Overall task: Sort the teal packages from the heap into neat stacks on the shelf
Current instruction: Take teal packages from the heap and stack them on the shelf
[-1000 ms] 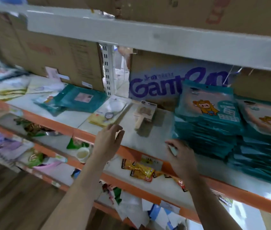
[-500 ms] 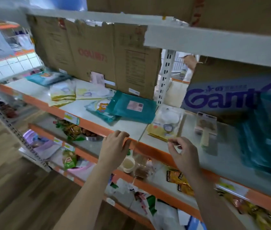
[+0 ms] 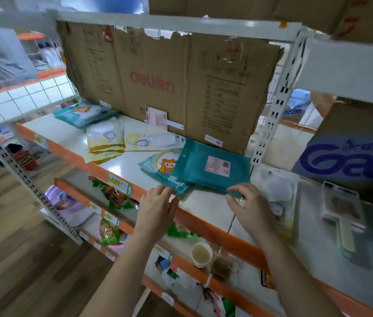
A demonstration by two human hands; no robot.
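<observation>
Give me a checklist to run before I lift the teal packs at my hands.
1. Left hand on the cartoon pack: fingers reach its near corner; grip cannot tell.
2. Right hand on the teal pack: it is at the near edge; pinch cannot tell.
3. Packs separate: not ok, the teal pack lies partly over the cartoon pack.
4. Shelf bare in front of the packs: ok.
5. Clear pack to the right of the teal pack: touching or apart, cannot tell.
6. Target stack: not in view, cannot tell.
</observation>
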